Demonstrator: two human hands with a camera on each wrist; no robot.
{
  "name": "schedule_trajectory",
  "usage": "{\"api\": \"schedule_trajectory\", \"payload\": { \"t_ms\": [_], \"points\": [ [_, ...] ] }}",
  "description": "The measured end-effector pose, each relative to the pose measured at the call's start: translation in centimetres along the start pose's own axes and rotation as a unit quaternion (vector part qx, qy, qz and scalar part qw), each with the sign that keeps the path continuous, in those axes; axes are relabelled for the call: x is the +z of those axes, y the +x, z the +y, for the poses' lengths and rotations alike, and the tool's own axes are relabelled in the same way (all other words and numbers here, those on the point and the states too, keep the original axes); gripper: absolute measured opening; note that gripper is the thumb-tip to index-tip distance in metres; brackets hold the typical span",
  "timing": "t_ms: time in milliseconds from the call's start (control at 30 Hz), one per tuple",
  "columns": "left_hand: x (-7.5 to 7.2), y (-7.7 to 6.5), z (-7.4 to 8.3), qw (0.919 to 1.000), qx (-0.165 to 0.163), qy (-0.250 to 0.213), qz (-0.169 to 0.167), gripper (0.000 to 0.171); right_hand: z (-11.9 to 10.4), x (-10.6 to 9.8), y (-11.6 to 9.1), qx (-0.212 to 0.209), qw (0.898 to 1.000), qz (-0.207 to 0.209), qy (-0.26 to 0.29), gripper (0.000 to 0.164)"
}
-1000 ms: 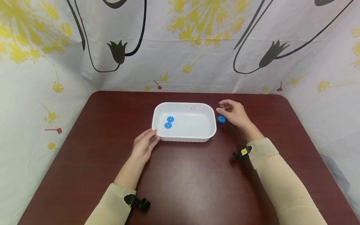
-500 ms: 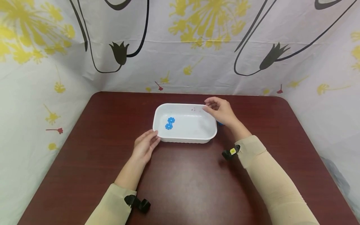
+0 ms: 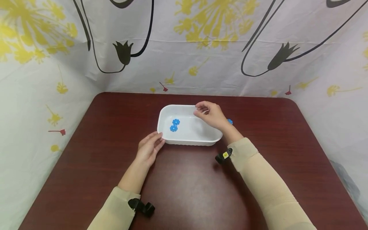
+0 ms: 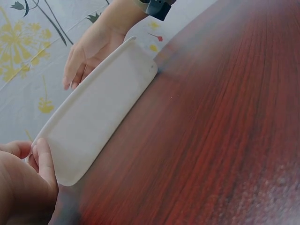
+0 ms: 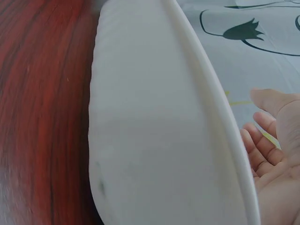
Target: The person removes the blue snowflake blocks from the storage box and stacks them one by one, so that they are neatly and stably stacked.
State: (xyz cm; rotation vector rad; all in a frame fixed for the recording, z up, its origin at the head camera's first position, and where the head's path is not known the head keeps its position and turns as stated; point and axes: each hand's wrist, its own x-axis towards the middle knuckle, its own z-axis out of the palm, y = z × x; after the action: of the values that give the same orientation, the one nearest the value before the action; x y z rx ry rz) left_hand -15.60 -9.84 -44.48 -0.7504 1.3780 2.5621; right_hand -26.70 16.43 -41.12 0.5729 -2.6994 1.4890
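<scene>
A white plastic tray [image 3: 189, 142] stands on the table in the head view. My left hand [image 3: 148, 148] grips its near left corner, with thumb and fingers at the rim, as the left wrist view also shows. Two blue notched plastic discs [image 3: 176, 122] lie on the tray floor toward the left, next to each other. Over the tray's right part hovers my right hand [image 3: 211, 115], fingers loosely bent and apart from the thumb, with nothing visible between them. Another blue disc piece [image 3: 230, 121] lies on the table just right of the tray, partly hidden by that hand.
The dark red-brown table [image 3: 184, 185] has rounded far corners. A white cloth [image 3: 201, 73] with yellow and dark flower prints hangs behind it and along both sides. Black wrist cameras [image 3: 141, 206] are strapped at both cuffs.
My right hand has moved left, from beside the blue piece on the table to above the tray. The left hand keeps its grip on the tray's corner.
</scene>
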Motion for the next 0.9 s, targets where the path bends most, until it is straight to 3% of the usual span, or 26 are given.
{"api": "schedule_trajectory", "payload": {
  "t_ms": [300, 767, 900],
  "points": [
    [0.0, 0.1, 0.0, 1.0000, 0.001, -0.005, -0.001, 0.023, -1.0, 2.1, 0.6, -0.004, 0.999, -0.036, 0.000, 0.032],
    [0.0, 0.2, 0.0, 1.0000, 0.001, 0.002, 0.001, 0.027, -1.0, 3.9, 1.5, 0.014, 0.998, -0.051, -0.016, 0.033],
    [0.0, 0.2, 0.0, 1.0000, 0.002, 0.003, 0.002, 0.026, -1.1, 4.6, 1.8, 0.001, 0.998, -0.055, -0.017, 0.031]
  ]
}}
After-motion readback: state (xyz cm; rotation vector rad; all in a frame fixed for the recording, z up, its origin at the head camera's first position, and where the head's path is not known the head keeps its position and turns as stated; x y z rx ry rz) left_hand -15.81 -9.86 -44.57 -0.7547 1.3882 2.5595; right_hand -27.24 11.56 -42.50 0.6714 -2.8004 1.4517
